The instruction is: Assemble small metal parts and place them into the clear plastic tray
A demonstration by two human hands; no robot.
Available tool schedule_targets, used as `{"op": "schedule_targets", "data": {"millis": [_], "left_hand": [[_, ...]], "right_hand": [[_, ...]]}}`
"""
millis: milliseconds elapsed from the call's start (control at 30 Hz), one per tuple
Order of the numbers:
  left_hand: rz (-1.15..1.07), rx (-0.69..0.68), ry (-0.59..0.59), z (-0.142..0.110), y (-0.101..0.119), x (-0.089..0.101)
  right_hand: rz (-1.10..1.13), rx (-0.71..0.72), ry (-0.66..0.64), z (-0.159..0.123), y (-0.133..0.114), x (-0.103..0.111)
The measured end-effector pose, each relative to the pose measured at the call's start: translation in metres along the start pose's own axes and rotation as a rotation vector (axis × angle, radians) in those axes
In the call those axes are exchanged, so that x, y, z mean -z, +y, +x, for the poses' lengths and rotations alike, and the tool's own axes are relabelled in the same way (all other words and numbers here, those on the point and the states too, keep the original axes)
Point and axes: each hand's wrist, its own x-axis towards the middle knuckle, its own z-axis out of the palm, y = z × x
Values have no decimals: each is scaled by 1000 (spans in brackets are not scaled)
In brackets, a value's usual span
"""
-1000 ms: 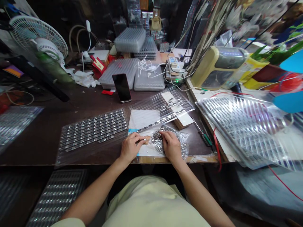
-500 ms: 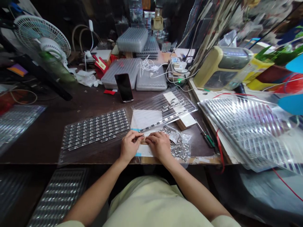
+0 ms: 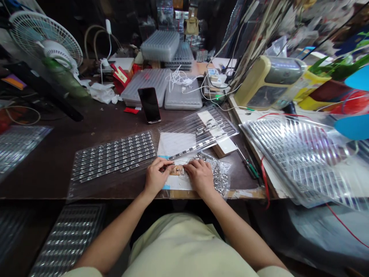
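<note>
Fingers (image 3: 165,164) curled together, our left hand (image 3: 157,179) and right hand (image 3: 200,177) meet over a small tan piece (image 3: 177,170), which lies on white paper (image 3: 175,144) near the front edge of the dark workbench (image 3: 49,154). We cannot tell whether either hand grips it. Touching our right hand is a clear bag of small metal parts (image 3: 221,177). Left of our left hand lies a plastic sheet of metal strips (image 3: 112,157), and a long strip (image 3: 190,151) runs just above our hands.
</note>
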Motion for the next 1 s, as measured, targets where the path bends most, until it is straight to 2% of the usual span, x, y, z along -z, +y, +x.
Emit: {"op": "schedule_targets", "data": {"millis": [200, 500, 633, 1000], "left_hand": [[-21, 7, -12, 9, 6, 3], [115, -156, -190, 7, 18, -18], [136, -153, -205, 5, 14, -20], [132, -131, -219, 4, 13, -19]], "right_hand": [[-103, 21, 26, -2, -2, -9], [305, -87, 215, -14, 9, -5], [375, -86, 203, -15, 10, -6], [356, -98, 159, -15, 8, -4]]}}
